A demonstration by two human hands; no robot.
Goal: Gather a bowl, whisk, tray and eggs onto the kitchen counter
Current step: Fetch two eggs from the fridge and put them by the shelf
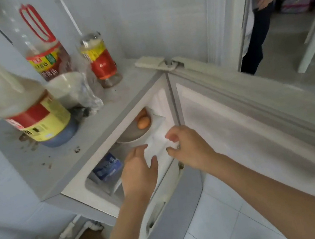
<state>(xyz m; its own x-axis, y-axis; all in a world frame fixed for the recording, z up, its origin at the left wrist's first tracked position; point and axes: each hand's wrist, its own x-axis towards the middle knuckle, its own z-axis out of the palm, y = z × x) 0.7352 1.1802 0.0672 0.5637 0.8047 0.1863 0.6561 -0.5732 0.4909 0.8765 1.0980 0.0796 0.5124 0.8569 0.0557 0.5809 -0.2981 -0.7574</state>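
Now both hands at the open fridge (64, 155), eggs (143, 122) not out yet.
L hand (140, 170) reaches into the top compartment (160, 102) w/ fingers straight and thumb spread, holding nothing. R hand (188, 145) is at the compartment's white side wall near the hinge, fingers curled; can't tell if it grips the edge. Just past the L fingertips, a pale bowl (132, 138) on the shelf w/ two brown eggs in it. Blue packet (108, 166) lower left inside. Door (247, 125) swung open to the right. On top of the fridge: three bottles (37, 118) and a plastic bag (79, 90). Another person (258, 29) stands in the doorway, far right.
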